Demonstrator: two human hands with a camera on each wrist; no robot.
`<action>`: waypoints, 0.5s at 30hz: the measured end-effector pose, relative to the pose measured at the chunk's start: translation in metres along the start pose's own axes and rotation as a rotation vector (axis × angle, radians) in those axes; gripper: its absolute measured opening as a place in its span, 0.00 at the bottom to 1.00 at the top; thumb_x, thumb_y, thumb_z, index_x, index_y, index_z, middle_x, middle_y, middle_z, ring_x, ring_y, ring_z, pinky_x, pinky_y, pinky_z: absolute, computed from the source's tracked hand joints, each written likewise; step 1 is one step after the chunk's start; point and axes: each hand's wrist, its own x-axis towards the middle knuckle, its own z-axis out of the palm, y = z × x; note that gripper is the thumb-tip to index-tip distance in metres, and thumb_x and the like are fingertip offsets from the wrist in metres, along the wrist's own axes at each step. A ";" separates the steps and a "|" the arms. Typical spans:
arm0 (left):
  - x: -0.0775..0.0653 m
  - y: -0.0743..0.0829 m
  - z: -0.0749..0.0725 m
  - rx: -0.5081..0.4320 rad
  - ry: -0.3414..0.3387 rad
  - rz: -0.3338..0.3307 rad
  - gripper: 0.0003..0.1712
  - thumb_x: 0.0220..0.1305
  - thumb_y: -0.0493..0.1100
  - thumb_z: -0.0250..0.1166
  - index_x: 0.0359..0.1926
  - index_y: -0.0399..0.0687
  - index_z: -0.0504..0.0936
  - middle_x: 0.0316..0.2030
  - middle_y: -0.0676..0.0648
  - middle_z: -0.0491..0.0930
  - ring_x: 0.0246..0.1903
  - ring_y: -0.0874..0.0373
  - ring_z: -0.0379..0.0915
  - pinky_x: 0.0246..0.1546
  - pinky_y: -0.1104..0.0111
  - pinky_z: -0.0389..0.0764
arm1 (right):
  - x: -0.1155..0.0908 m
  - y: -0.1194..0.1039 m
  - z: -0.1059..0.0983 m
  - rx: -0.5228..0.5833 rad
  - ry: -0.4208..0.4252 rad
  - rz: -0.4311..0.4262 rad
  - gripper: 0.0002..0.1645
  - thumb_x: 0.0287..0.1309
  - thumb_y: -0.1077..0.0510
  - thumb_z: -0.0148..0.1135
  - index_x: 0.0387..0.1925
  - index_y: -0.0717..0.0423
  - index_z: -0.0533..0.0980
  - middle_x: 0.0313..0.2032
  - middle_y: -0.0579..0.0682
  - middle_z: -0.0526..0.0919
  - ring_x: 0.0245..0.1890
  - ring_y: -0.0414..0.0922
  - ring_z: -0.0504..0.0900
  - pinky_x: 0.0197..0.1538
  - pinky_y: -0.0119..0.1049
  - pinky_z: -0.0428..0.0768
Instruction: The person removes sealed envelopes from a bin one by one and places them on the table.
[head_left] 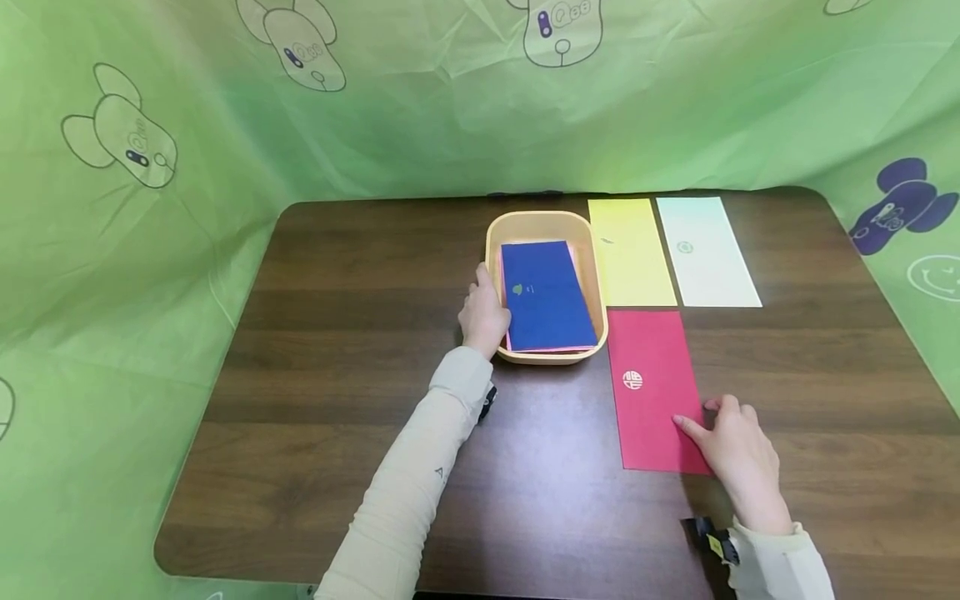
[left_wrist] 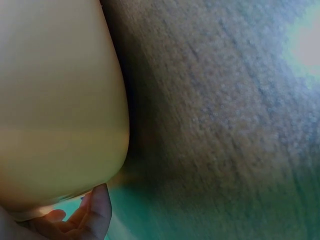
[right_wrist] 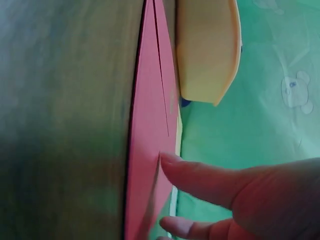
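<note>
Left hand (head_left: 483, 317): grip pinches one tray (head_left: 536, 229) by the rim. Right hand (head_left: 738, 450): grip spread, thumb touches red envelope (head_left: 654, 392), one of three outside.

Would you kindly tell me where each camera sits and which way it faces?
On the head: looks forward and down at the brown wood-grain table; left hand, right hand and pale sleeves show.
On the left wrist: faces the beige rounded container; that hand's fingers show.
On the right wrist: looks across the red rectangular paper envelope; that hand's thumb and fingers show.
Head and right wrist share container and envelope.
</note>
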 end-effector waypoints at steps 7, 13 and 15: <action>0.001 0.001 -0.003 0.005 0.007 -0.008 0.44 0.57 0.36 0.64 0.70 0.50 0.50 0.53 0.37 0.73 0.51 0.42 0.75 0.51 0.49 0.75 | -0.004 -0.030 -0.005 0.037 0.137 -0.087 0.25 0.62 0.52 0.57 0.51 0.69 0.69 0.40 0.70 0.74 0.31 0.61 0.77 0.29 0.52 0.75; 0.001 0.001 -0.002 -0.001 -0.001 -0.006 0.44 0.57 0.36 0.64 0.70 0.49 0.50 0.53 0.37 0.73 0.51 0.42 0.75 0.51 0.50 0.75 | 0.000 -0.069 -0.004 0.042 0.386 -0.265 0.17 0.61 0.55 0.57 0.47 0.63 0.76 0.32 0.64 0.75 0.20 0.53 0.74 0.20 0.46 0.71; 0.000 0.001 -0.001 0.005 -0.001 -0.005 0.44 0.57 0.36 0.63 0.70 0.50 0.50 0.53 0.37 0.73 0.51 0.42 0.75 0.51 0.50 0.75 | 0.004 -0.082 -0.001 0.048 0.466 -0.333 0.15 0.61 0.57 0.58 0.45 0.61 0.79 0.29 0.61 0.74 0.18 0.53 0.72 0.19 0.44 0.69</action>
